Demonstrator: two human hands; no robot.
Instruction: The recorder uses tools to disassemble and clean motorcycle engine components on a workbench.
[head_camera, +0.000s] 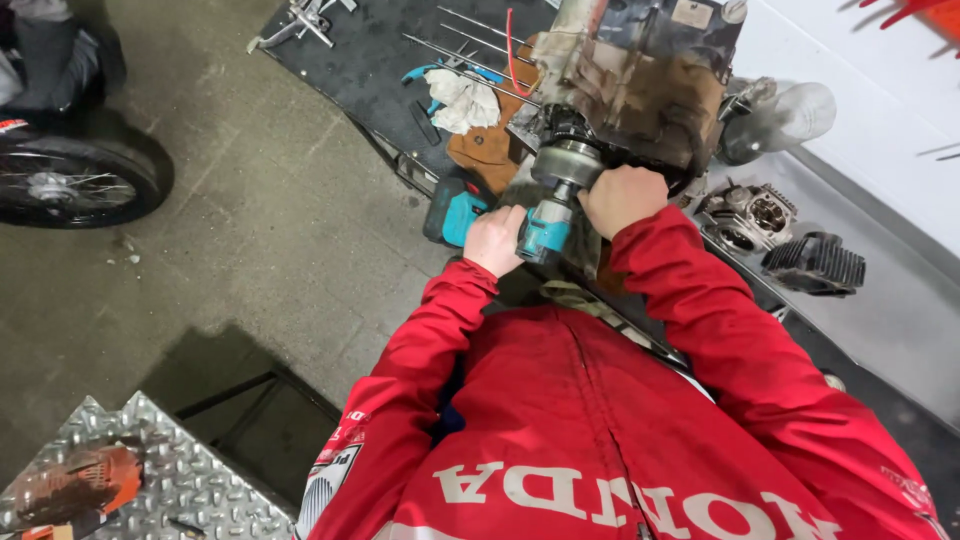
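Observation:
A teal and black cordless impact wrench points up into a grimy motorcycle engine standing on a black workbench mat. My left hand grips the wrench's handle, with its battery base showing to the left. My right hand is closed in a fist against the engine case beside the round metal part that the wrench's head meets. Both my sleeves are red.
A white rag, brown leather piece, long metal rods and a red wire lie on the mat. Engine cylinder parts and a finned black piece sit at right. A motorcycle wheel stands at left; a diamond-plate surface lies lower left.

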